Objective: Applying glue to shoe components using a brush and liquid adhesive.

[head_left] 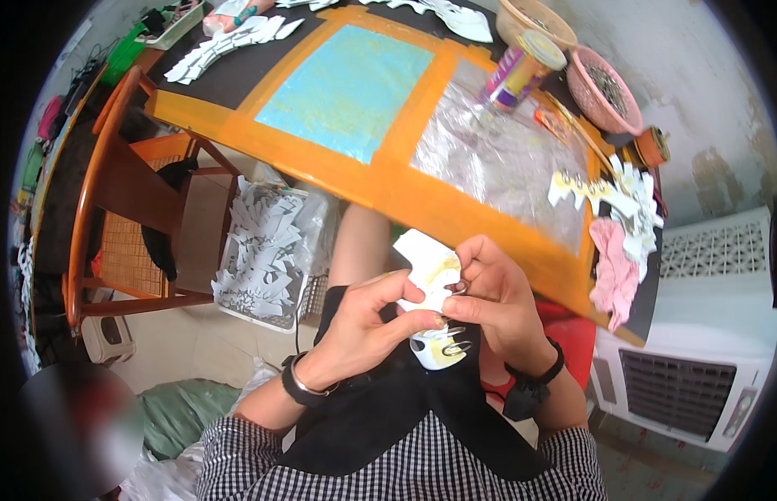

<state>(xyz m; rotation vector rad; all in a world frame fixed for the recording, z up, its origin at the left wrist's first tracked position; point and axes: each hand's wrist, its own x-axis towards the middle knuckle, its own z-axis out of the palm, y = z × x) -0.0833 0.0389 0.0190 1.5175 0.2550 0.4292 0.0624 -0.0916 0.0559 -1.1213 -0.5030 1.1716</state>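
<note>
Above your lap, just off the near edge of the orange-taped dark table (338,174), your left hand (368,319) angles in from the lower left and your right hand (499,301) from the lower right, wrists turned inward. Both are closed in narrow thumb-and-finger pinches on the same flat, white, yellow-smeared cut-out piece (420,249), with thin silvery metal rings (453,346) along its right side. On the table, a cylindrical can (514,75) wears a purple-and-yellow printed label, its lettering too small to make out.

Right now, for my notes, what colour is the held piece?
The held piece is white with yellowish patches, head view.
</note>
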